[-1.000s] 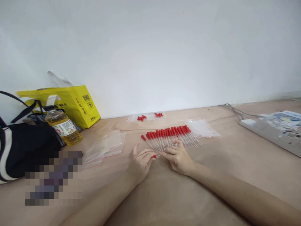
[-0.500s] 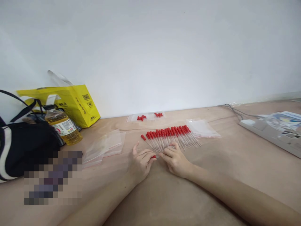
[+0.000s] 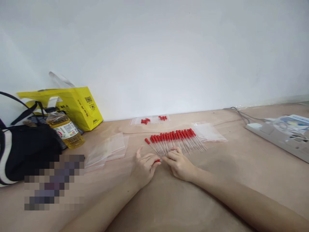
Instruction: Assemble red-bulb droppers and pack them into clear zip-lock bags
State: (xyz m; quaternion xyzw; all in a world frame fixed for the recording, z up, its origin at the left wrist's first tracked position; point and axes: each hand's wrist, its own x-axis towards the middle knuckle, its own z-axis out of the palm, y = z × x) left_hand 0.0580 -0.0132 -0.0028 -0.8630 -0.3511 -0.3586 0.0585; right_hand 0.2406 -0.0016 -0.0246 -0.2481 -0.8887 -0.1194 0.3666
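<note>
Between the thumb and fingers of my left hand (image 3: 144,167) is a red rubber bulb (image 3: 157,160), its end pointing right. My right hand (image 3: 178,163) pinches the thin clear tube that meets the bulb; little of the tube shows between the hands. Just beyond them lies a slanted row of thin clear tubes (image 3: 193,144) with red bulbs (image 3: 173,135) on their far ends. Farther back, by the wall, loose red bulbs (image 3: 145,121) lie in two small groups on a clear plastic bag (image 3: 154,120).
Clear zip bags (image 3: 108,149) lie left of the row, and more bags (image 3: 210,132) at its right. At the left stand a yellow bag (image 3: 90,109), an oil bottle (image 3: 66,129) and a black bag (image 3: 29,151). A power strip (image 3: 272,138) with cables lies right.
My right hand has shifted slightly left toward my left hand, and less of the clear tube shows between them. The row of tubes has not moved.
</note>
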